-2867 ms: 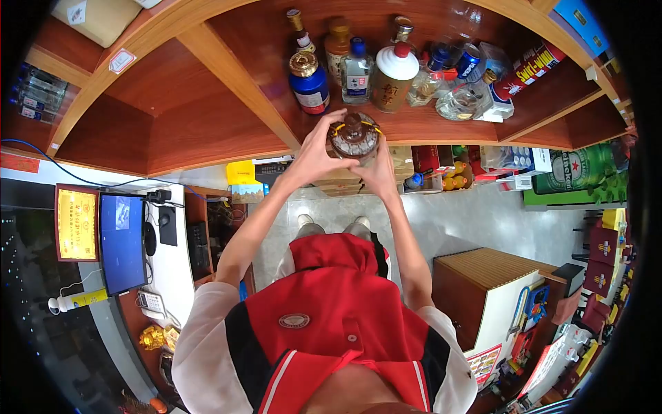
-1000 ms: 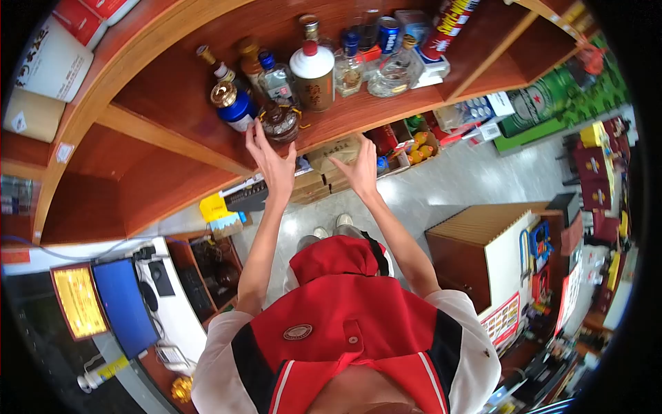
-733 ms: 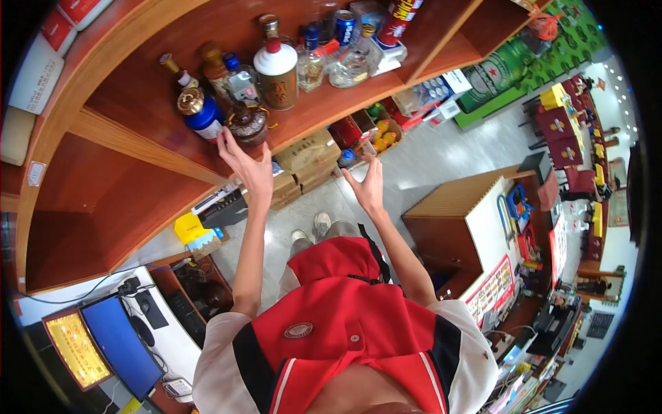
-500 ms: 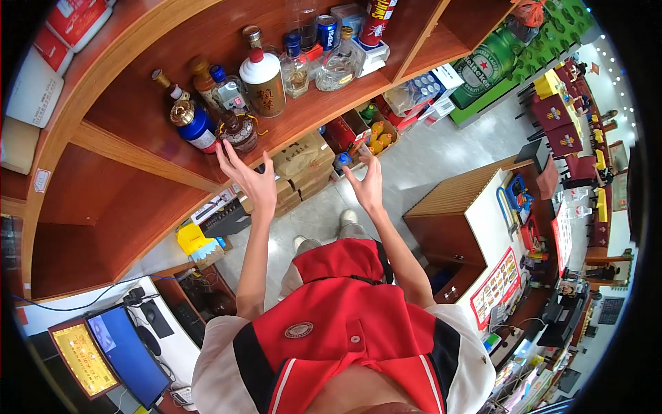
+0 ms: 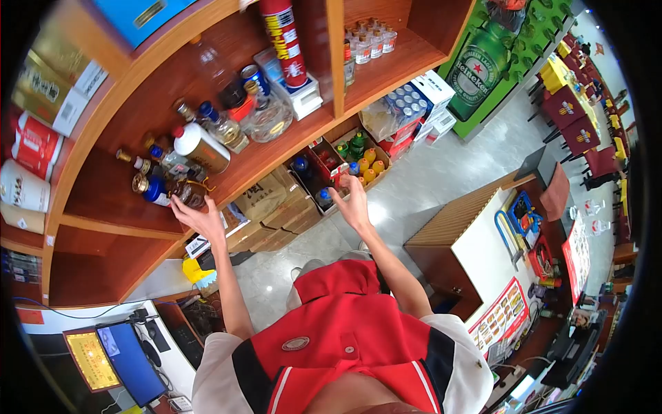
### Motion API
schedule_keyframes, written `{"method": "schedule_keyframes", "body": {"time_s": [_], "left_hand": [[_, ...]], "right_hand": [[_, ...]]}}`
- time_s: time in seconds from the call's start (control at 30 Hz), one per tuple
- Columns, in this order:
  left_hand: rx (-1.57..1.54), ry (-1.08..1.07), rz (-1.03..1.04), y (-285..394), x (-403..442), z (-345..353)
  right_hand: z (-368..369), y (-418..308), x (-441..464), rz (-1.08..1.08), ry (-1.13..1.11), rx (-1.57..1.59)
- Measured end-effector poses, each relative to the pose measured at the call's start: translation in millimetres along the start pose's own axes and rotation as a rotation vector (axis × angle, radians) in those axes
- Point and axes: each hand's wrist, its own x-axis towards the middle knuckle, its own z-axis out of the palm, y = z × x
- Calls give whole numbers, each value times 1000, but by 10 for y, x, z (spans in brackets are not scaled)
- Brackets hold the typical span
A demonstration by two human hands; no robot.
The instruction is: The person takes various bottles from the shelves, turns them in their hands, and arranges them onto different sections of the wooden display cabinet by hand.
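My left hand (image 5: 200, 219) is at the shelf edge, thumb and fingers apart on the near side of a squat dark brown bottle (image 5: 188, 194) with a yellow cord. The fingertips reach its lower part; whether they press on it is unclear. Close beside it are a blue bottle with a gold cap (image 5: 150, 188) and a white bottle with a red cap (image 5: 201, 147). My right hand (image 5: 354, 204) hangs in the air, thumb and fingers apart and nothing between them, in front of open boxes of drinks.
Further along the shelf stand clear glass bottles (image 5: 269, 119), a Pepsi can (image 5: 255, 79) and a red spray can (image 5: 284, 45). Cardboard boxes (image 5: 286, 217) sit on the floor below. To the right is a wooden counter (image 5: 448, 231); monitors (image 5: 131, 355) are at lower left.
The view has shifted along the shelf, bringing small bottles in the right compartment into sight. My left hand has closed in on the dark brown bottle; my right hand stays raised, its fingers more bent.
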Motion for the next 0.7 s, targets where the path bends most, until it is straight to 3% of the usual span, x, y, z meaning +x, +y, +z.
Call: {"method": "schedule_keyframes", "body": {"time_s": [0.17, 0.37, 0.5, 0.57, 0.7], "left_hand": [[72, -7, 53, 671, -227, 63], [-85, -161, 71, 1566, -811, 302], [-304, -392, 113, 1760, -1324, 556], [-474, -591, -73, 1939, -1581, 716], [-696, -728, 7, 2311, -1902, 1134]], "right_hand": [[-514, 568, 308, 41, 25, 7], [-619, 813, 846, 60, 55, 105], [-537, 883, 1029, 134, 66, 115], [-605, 815, 1060, 155, 69, 124], [-878, 769, 1360, 124, 120, 1]]}}
